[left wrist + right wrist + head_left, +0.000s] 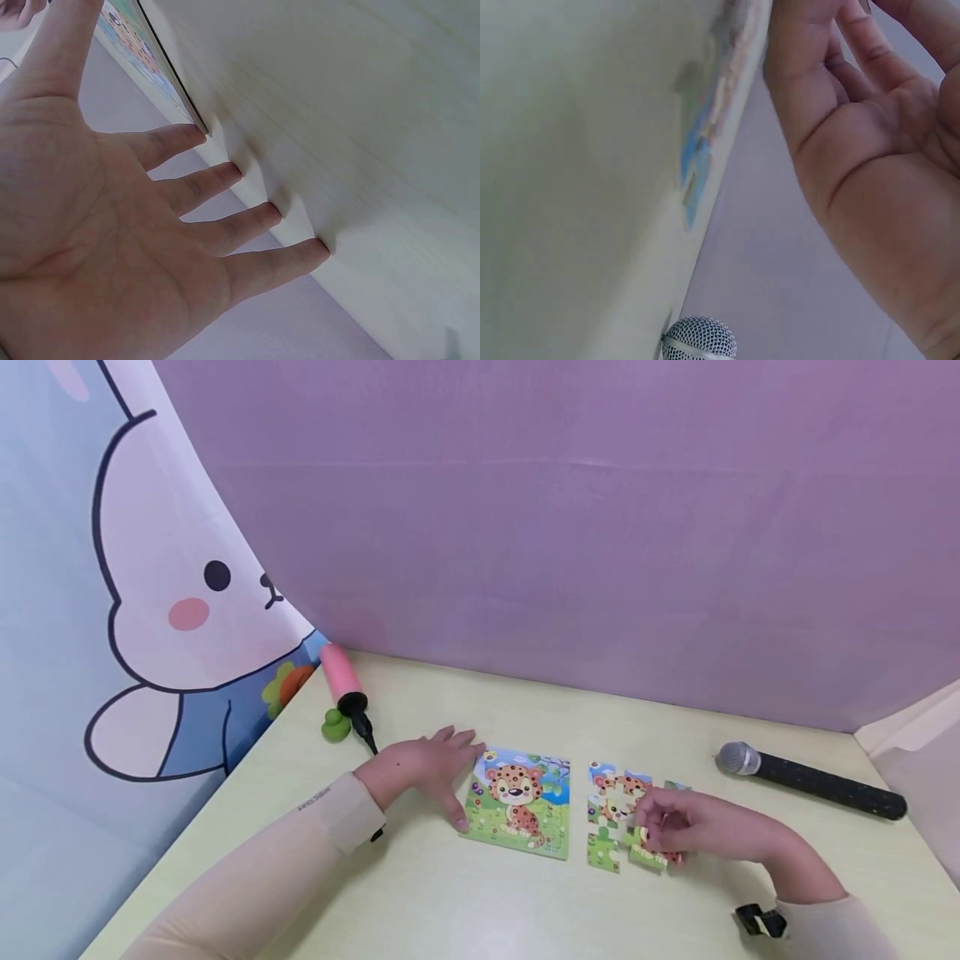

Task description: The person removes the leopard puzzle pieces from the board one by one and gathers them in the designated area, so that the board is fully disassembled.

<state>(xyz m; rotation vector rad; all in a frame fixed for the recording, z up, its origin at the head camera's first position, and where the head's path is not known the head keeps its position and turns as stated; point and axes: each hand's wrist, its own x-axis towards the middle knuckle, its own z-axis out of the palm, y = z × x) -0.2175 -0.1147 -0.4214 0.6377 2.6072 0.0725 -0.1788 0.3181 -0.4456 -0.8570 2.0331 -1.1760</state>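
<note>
A square puzzle board (517, 806) with a leopard cub picture lies in the middle of the table. My left hand (435, 768) rests at its left side, fingers spread, thumb at the lower left corner and index fingertip at the upper left corner. In the left wrist view the straight fingertips (271, 214) touch the tabletop. To the board's right, several loose puzzle pieces (603, 852) form part of a matching picture. Over their right side, my right hand (697, 827) has its fingers curled and pinches a puzzle piece, mostly hidden by the fingers.
A black microphone (825, 783) with a silver head lies at the right. At the back left are a pink-handled pump (341, 670) with a black nozzle and a small green toy (335, 726). A purple curtain (562, 543) borders the table's back edge.
</note>
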